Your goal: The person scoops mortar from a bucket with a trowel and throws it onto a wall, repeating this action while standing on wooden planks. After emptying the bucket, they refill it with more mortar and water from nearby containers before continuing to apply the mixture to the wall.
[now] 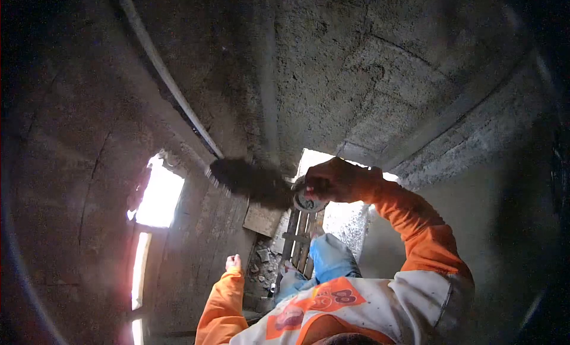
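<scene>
My right hand [335, 182], at the end of the raised orange sleeve, is closed round the edge of a round grey metal cup [309, 204]. Directly left of the cup stretches a dark, motion-smeared mass of what looks like wet mortar [252, 182], overlapping the cup's edge in this view. Behind both rises the rough grey wall [320, 90]. Lower down on the left, my left hand [234, 262] hangs in front of my body with its fingers curled in and nothing showing in them.
A long straight strip [169, 78] runs down the wall at upper left. Bright openings [160, 194] break the left wall. Under my legs [332, 259] are wooden slats [300, 241], with rubble [261, 265] below and a board [261, 219] beside them.
</scene>
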A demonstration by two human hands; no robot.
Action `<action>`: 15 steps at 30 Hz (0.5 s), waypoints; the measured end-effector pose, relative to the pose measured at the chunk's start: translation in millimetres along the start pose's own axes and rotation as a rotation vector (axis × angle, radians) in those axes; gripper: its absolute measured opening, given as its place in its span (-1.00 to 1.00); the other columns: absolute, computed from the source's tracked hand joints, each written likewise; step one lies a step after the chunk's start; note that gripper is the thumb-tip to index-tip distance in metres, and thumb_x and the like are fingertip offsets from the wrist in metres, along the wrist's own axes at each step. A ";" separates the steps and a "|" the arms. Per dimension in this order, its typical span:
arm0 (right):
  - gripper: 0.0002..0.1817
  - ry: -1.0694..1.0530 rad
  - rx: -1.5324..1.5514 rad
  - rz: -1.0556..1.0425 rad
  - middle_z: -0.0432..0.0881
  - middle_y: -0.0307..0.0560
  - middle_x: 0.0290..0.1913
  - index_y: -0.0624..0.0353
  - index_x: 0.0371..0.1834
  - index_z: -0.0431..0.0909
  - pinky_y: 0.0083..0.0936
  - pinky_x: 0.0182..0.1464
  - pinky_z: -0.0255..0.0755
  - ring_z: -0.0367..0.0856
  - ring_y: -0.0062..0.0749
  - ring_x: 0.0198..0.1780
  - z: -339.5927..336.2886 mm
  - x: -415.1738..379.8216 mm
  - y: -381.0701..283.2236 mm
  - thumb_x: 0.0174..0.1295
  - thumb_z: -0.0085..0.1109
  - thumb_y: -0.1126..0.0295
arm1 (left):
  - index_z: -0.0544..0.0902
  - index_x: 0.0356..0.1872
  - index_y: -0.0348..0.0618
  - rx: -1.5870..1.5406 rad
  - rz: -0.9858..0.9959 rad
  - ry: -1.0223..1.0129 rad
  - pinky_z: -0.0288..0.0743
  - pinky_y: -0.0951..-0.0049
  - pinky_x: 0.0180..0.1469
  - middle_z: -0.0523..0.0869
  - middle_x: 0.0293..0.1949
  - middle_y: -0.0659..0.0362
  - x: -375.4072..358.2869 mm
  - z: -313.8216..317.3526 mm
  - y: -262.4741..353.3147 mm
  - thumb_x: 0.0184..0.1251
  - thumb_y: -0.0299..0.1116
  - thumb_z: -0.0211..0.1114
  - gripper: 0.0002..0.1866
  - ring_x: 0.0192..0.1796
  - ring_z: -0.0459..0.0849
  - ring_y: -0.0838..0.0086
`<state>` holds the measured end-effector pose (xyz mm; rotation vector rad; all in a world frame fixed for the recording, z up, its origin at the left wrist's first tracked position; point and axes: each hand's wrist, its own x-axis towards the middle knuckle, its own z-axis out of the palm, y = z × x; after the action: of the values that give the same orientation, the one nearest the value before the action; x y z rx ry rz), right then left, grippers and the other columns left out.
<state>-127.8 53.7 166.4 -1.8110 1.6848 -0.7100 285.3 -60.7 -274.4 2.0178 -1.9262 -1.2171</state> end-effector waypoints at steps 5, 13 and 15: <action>-0.72 -0.191 -0.004 -0.120 0.48 0.04 -0.52 0.20 -0.45 0.38 -0.31 -0.39 0.33 0.49 -0.07 -0.42 -35.7 -18.6 -61.0 0.03 0.09 0.18 | 0.57 -0.37 -0.19 0.145 -0.029 -0.048 0.40 0.36 -0.18 0.61 -0.40 0.03 -32.2 -45.4 -56.1 -0.03 -0.06 0.16 -0.63 -0.29 0.56 0.29; -0.76 -0.211 -0.456 0.133 0.50 -0.03 -0.54 0.20 -0.49 0.45 -0.35 -0.39 0.36 0.51 -0.13 -0.44 -87.6 -49.3 -75.7 -0.06 0.16 0.25 | 0.58 -0.33 -0.18 0.247 -0.193 -0.199 0.39 0.32 -0.25 0.61 -0.41 0.09 -113.7 -109.0 -125.2 0.03 -0.13 0.15 -0.67 -0.33 0.54 0.32; -0.77 -0.175 -0.475 0.185 0.51 -0.03 -0.55 0.21 -0.50 0.46 -0.34 -0.39 0.36 0.51 -0.12 -0.45 -96.1 -48.9 -61.9 -0.08 0.16 0.26 | 0.58 -0.32 -0.17 0.314 -0.201 -0.244 0.39 0.34 -0.27 0.61 -0.42 0.10 -122.2 -89.5 -128.5 0.04 -0.15 0.15 -0.69 -0.35 0.53 0.34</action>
<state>-156.0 101.4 277.7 -1.9168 1.9823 -0.0671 455.3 32.1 -230.0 2.3638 -2.1898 -1.3313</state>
